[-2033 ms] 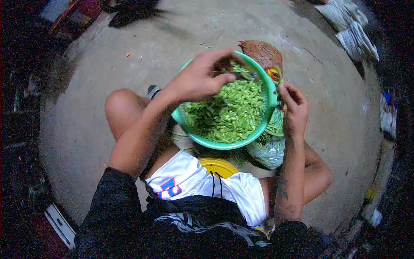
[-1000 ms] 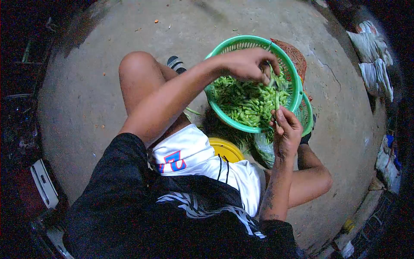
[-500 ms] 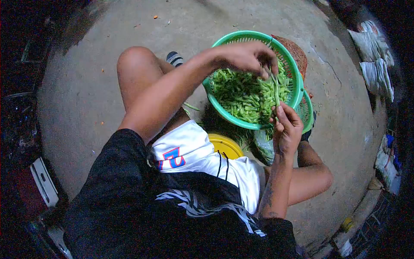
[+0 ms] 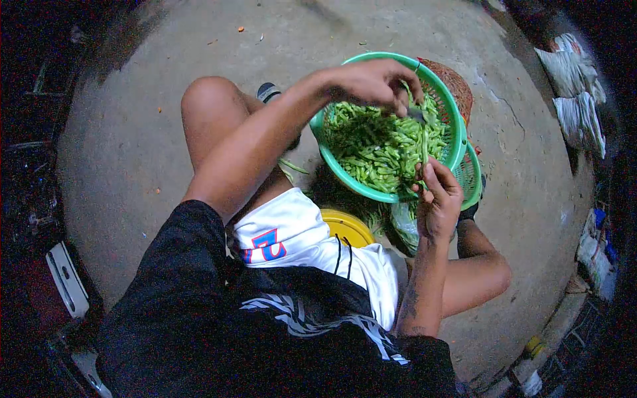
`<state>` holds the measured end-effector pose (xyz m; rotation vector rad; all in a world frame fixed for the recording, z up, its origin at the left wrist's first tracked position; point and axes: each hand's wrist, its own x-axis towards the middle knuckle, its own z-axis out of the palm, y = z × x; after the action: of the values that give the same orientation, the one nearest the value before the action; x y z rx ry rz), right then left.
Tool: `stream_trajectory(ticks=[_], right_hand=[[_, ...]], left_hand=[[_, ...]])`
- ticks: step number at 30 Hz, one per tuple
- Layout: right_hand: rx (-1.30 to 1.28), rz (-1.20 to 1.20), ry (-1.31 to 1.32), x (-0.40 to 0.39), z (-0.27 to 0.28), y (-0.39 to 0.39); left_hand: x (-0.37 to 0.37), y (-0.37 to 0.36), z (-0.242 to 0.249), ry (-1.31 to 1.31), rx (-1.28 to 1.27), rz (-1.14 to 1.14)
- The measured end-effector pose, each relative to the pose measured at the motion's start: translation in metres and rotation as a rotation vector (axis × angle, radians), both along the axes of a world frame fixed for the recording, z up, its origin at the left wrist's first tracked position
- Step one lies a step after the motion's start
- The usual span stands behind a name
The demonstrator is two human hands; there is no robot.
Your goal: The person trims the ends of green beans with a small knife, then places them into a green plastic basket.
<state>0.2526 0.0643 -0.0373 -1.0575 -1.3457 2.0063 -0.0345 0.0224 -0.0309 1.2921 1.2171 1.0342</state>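
My left hand (image 4: 381, 85) is over the far part of a green basket (image 4: 459, 136), its fingers closed on a small dark blade (image 4: 417, 115). Cut green bean pieces (image 4: 381, 162) fill much of the basket. At the near right rim, my right hand (image 4: 441, 199) pinches a long green bean (image 4: 425, 146), which points up toward the blade. The blade's tip lies close to the bean's far end; whether they touch is unclear.
A second green basket (image 4: 473, 178) sits partly under the first, beside a plastic bag (image 4: 404, 224). A yellow round object (image 4: 348, 227) is near my lap. Behind the baskets is a reddish sack (image 4: 458, 83). White sacks (image 4: 578, 123) lie far right.
My left hand has shifted slightly left and up, and the blade now shows more clearly. My right hand has barely moved and still holds the bean.
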Motion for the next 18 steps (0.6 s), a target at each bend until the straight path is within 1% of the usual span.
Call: stream_trajectory(ticks=[1, 2, 4, 6, 7, 8, 10, 12, 13, 14, 16, 17, 18], right_hand=[[0.001, -0.004, 0.002, -0.002, -0.002, 0.0], [0.024, -0.008, 0.012, -0.003, -0.003, -0.001], [0.043, -0.01, 0.01, -0.005, -0.002, -0.003], [0.021, -0.026, 0.036, -0.005, 0.003, -0.004], [0.025, -0.025, 0.049, -0.004, 0.004, -0.004], [0.025, -0.025, 0.054, -0.003, 0.003, -0.003], [0.012, -0.011, 0.048, -0.002, 0.001, -0.001], [0.022, -0.023, 0.039, -0.005, -0.003, -0.002], [0.03, -0.03, 0.024, -0.006, -0.004, -0.003], [0.028, -0.029, 0.017, -0.006, -0.004, -0.002], [-0.015, -0.034, 0.055, -0.006, 0.0, -0.003], [-0.014, -0.029, 0.059, -0.006, 0.002, -0.003], [-0.013, -0.028, 0.063, -0.005, 0.003, -0.003]], left_hand=[[0.011, -0.002, 0.005, 0.081, 0.029, -0.046], [0.023, -0.005, 0.007, -0.025, -0.001, -0.094], [0.029, -0.006, 0.009, 0.016, 0.02, -0.127], [0.013, -0.001, 0.003, 0.109, 0.146, -0.102], [0.005, -0.002, 0.004, 0.016, 0.063, -0.068], [-0.001, 0.0, -0.002, -0.057, 0.035, -0.045], [0.003, 0.0, 0.004, 0.018, 0.073, -0.03], [0.021, -0.004, 0.008, 0.046, -0.012, -0.105], [0.03, -0.008, 0.013, -0.048, -0.065, -0.161], [0.029, -0.006, 0.012, -0.055, -0.066, -0.161], [0.019, -0.001, 0.005, 0.139, 0.075, -0.165], [0.012, 0.0, 0.0, 0.068, 0.125, -0.106], [0.008, 0.0, 0.0, -0.013, 0.054, -0.076]])
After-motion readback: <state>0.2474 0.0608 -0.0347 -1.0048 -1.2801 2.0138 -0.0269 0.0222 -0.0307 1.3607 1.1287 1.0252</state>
